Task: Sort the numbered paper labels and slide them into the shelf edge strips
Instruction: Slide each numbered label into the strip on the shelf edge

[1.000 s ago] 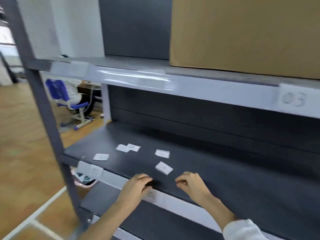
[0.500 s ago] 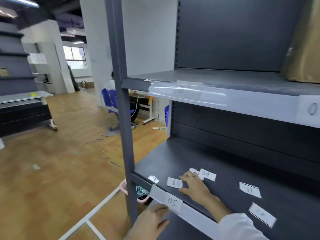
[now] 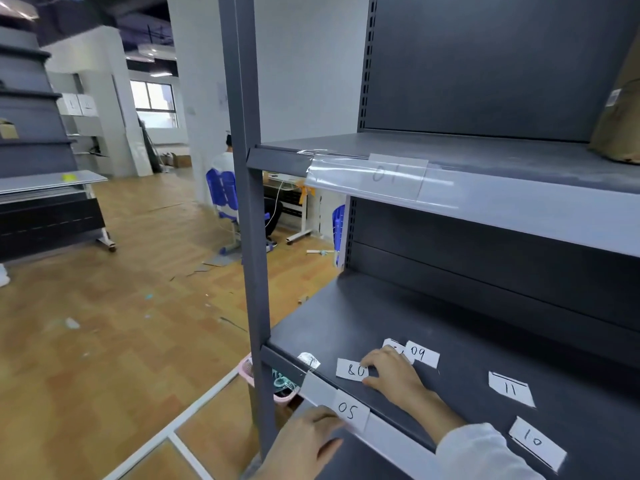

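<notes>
Loose white paper labels lie on the dark middle shelf (image 3: 467, 341): "08" (image 3: 351, 370), "09" (image 3: 420, 354), one partly hidden label (image 3: 393, 347), "11" (image 3: 509, 389) and "10" (image 3: 535, 442). My right hand (image 3: 393, 374) rests on the shelf with its fingertips touching the "08" label and covering the hidden one. The edge strip (image 3: 391, 434) of this shelf holds label "05" (image 3: 348, 410). My left hand (image 3: 304, 445) touches that strip just left of "05". The upper strip (image 3: 485, 206) carries label "01" (image 3: 384, 173).
The grey upright post (image 3: 249, 202) stands at the shelf's left end. A pink basket (image 3: 273, 382) sits on the wooden floor below. A brown cardboard box (image 3: 620, 109) occupies the upper shelf at right. A person sits on a blue chair (image 3: 223, 199) behind.
The view swung left from the shelf's middle to its left end. My right hand moved left onto the "08" label; my left hand dropped to the strip beside "05".
</notes>
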Demonstrator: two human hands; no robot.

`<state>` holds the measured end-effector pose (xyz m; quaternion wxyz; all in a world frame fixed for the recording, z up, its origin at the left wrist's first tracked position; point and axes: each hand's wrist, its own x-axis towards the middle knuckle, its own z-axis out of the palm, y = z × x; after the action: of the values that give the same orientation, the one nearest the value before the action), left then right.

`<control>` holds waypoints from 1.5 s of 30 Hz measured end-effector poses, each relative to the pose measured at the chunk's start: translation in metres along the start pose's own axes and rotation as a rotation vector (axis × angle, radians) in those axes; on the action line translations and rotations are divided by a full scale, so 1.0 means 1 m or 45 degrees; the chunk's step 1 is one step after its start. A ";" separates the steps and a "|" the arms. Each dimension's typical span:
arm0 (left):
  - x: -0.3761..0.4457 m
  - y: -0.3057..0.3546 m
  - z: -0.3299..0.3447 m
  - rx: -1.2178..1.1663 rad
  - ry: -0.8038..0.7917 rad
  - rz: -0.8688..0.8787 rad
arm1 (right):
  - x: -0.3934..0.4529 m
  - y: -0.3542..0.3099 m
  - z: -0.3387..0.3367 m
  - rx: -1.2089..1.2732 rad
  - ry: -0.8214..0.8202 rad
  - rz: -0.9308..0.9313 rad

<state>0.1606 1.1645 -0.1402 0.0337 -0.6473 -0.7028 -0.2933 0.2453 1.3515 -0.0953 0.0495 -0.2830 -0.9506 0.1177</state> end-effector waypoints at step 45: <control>0.031 0.611 0.163 -0.197 -0.907 0.742 | -0.641 0.245 -0.126 0.232 0.604 0.908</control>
<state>0.7783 1.2599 -0.0363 -0.1771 -0.8787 -0.4354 -0.0828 0.9297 1.2230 -0.0530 0.2476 -0.6073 -0.7413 0.1426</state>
